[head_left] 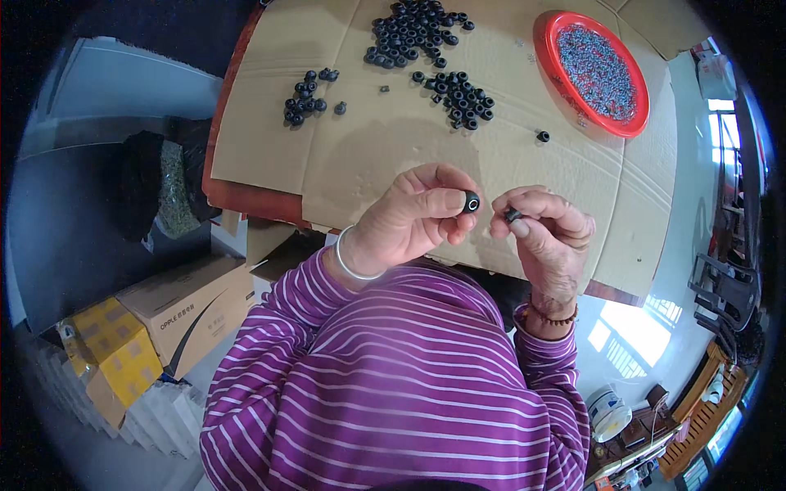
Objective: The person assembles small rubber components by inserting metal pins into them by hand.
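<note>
Between the thumb and fingers of my left hand (405, 213) is a round black part with a hole (471, 203), and a pale ring shows inside its opening. A little to the right, my right hand (553, 233) pinches a small dark piece (512, 214), partly covered by the fingertips. The two pieces are close together but apart, above the near side of the cardboard sheet (368, 159). Beyond my hands lie a large far pile of black parts (409, 33) and a smaller middle pile of hollow black parts (463, 102).
A left cluster of knobbed black parts (303, 106) sits on the cardboard. One loose black part (543, 137) lies near a red basin (550, 51) filled with small shiny pieces. Left of the table stand a brown carton (188, 299) and a yellow-taped box (119, 344).
</note>
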`<move>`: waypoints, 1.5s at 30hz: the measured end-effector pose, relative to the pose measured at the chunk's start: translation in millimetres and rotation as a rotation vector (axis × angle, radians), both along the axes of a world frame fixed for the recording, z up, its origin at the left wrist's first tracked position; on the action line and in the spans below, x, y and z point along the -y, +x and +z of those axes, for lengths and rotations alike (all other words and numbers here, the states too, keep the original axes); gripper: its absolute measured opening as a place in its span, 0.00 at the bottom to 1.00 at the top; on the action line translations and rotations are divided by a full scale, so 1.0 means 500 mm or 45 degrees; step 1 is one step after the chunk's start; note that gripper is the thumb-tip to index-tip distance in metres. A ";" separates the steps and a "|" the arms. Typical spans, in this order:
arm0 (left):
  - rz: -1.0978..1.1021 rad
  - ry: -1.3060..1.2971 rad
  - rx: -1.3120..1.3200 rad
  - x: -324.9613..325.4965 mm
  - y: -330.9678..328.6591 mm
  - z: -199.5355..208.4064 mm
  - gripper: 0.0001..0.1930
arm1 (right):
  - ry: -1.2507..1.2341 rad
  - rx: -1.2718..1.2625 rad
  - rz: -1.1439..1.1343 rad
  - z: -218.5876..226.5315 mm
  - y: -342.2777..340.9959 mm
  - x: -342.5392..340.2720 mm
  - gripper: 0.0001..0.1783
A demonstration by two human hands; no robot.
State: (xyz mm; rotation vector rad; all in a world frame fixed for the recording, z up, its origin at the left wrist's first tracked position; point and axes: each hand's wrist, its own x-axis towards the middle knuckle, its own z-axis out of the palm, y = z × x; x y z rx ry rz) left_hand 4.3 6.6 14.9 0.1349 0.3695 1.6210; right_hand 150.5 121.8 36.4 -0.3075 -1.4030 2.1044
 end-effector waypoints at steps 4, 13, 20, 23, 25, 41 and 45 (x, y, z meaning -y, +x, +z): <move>-0.002 -0.011 0.000 0.001 0.001 0.004 0.06 | -0.044 -0.014 0.019 0.007 0.005 0.004 0.11; -0.017 0.007 0.000 0.002 0.004 0.010 0.06 | 0.010 -0.007 -0.019 0.014 0.006 0.005 0.10; 0.008 0.006 -0.024 0.002 0.009 0.011 0.06 | 0.017 0.115 -0.058 0.024 -0.002 0.015 0.07; 0.014 0.003 -0.048 0.005 0.010 0.011 0.07 | 0.114 0.134 -0.127 0.025 -0.009 0.022 0.07; 0.032 -0.013 -0.058 0.006 0.011 0.017 0.07 | 0.396 0.115 -0.183 0.024 -0.013 0.022 0.07; 0.086 -0.055 -0.270 0.008 0.009 0.020 0.09 | 0.923 0.072 -0.431 0.022 -0.027 0.031 0.11; 0.094 -0.051 -0.288 0.007 0.009 0.018 0.09 | 1.064 0.068 -0.460 0.027 -0.030 0.030 0.12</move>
